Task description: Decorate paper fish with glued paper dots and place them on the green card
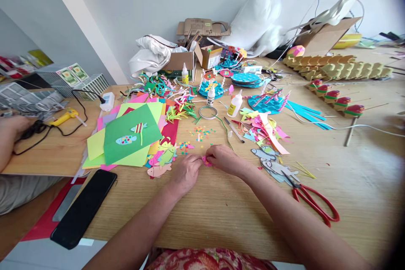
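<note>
A small pink paper cutout (206, 161) is on the wooden table between my hands, mostly hidden by fingers. My left hand (187, 174) is closed, its fingertips pinching the cutout's left end. From the other side, my right hand (224, 158) has its fingers pressed together on the same piece. Just beyond them lie small coloured paper dots (202, 133). To the left are several cut paper fish (166, 156) in pink and green. Grey paper fish (275, 164) lie right of my right hand, beside red-handled scissors (311, 200).
A green sheet (129, 152) with two decorated fish tops a paper stack. Behind the dots are a tape roll (208, 112), a pen (234, 130) and a glue bottle (235, 104). A black phone (85, 206) overhangs the front edge. Another person's hand (14, 128) is far left.
</note>
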`<state>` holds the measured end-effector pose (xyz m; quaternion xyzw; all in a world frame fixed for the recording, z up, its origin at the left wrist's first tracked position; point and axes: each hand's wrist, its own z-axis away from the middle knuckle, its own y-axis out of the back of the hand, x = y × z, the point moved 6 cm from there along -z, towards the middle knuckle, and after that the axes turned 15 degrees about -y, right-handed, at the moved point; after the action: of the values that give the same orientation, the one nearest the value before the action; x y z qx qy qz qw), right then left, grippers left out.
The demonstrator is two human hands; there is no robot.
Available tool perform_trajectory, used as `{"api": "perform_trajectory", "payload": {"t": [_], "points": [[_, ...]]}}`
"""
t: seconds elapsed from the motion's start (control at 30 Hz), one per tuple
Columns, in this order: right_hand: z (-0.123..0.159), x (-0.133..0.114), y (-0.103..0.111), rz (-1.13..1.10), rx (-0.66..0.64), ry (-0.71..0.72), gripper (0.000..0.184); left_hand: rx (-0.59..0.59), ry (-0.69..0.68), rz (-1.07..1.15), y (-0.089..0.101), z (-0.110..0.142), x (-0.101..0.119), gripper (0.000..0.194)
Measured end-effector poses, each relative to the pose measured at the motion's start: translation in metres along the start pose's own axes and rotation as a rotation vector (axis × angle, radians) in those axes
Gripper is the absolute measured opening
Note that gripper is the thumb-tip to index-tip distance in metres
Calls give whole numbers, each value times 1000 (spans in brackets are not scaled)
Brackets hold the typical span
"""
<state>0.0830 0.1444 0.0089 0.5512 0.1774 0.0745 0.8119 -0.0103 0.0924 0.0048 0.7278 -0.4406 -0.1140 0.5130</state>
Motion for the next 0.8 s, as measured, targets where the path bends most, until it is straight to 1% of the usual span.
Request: {"api": "perform_trajectory", "payload": {"t": [0.2, 0.37, 0.57, 0.73, 0.8], "points": [[2, 2, 5, -59, 53, 16, 26, 1, -6, -2, 1, 0, 2, 31], [-1, 1, 0, -7, 6, 9, 27, -5, -6, -13, 1, 0, 2, 31], [-1, 0, 4, -7, 46, 8, 27, 4, -15, -4, -1, 0, 0, 33], [-1, 0, 2, 27, 11, 6, 26, 4, -16, -16, -2, 1, -1, 31], [-2, 1, 3, 19, 26, 6, 27, 7, -14, -19, -3, 2, -2, 30]]}}
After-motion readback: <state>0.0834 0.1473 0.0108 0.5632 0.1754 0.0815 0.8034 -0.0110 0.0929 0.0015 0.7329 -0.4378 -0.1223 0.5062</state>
